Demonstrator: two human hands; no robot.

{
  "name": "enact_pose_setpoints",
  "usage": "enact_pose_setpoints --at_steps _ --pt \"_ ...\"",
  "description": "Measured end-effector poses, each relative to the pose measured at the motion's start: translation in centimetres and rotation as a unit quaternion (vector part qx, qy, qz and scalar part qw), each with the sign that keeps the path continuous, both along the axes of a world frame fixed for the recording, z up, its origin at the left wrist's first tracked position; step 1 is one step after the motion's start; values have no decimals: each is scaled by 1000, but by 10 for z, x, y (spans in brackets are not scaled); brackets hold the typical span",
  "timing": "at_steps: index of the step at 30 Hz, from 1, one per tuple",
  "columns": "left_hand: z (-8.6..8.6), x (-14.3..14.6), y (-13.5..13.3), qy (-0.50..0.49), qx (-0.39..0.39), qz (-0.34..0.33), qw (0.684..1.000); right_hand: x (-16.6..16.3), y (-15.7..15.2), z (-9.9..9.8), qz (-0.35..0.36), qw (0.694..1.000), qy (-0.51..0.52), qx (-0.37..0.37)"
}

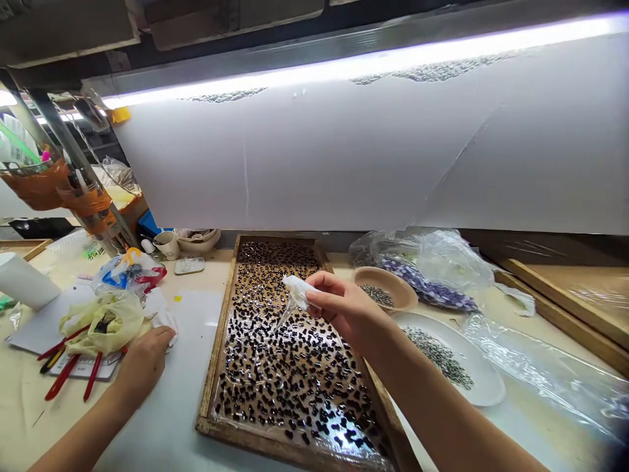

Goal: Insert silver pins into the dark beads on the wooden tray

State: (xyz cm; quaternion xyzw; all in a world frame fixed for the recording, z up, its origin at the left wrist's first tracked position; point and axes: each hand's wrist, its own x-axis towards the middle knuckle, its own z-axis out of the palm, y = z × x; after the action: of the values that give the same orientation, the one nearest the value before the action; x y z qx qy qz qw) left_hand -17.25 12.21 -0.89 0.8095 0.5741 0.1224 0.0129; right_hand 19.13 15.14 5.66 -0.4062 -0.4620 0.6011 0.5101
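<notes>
My right hand [339,305] pinches a small clear plastic piping bag [289,309], with a white tissue [297,287] bunched around its upper end. Its narrow tip points down over a wooden-framed tray [216,367]. Spread across the film in that tray are many small glossy black bow-shaped pieces [295,380]. Off to the left, my left hand [147,357] rests on the table with its fingers curled on a crumpled white tissue [161,311]. Beside it lie a pale yellow plastic bag [115,321] and red-handled tools [63,377].
Right of the tray are a white plate [486,387] and a tan bowl [361,278], both holding tiny bits. Behind them sits a clear bag with purple-patterned contents [427,285]. A small white dish [189,265], a cup [167,244] and a paper roll [27,282] stand left.
</notes>
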Motion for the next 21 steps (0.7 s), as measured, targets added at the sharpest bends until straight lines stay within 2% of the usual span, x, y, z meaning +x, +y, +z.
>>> enact_pose_setpoints --at_steps 4,9,15,19,21 --pt "-4 -7 8 1 19 -38 999 0 2 -2 0 1000 19 -25" --pt "-4 -9 7 20 24 -64 997 1 1 -4 3 1000 21 -22" --pt "5 -2 1 51 49 -57 996 0 3 -10 -2 1000 2 -13" --pt "16 4 9 58 86 -24 994 0 5 -13 2 1000 -6 -14" --pt "17 7 14 57 82 -29 995 1 5 -14 6 1000 -12 -20"
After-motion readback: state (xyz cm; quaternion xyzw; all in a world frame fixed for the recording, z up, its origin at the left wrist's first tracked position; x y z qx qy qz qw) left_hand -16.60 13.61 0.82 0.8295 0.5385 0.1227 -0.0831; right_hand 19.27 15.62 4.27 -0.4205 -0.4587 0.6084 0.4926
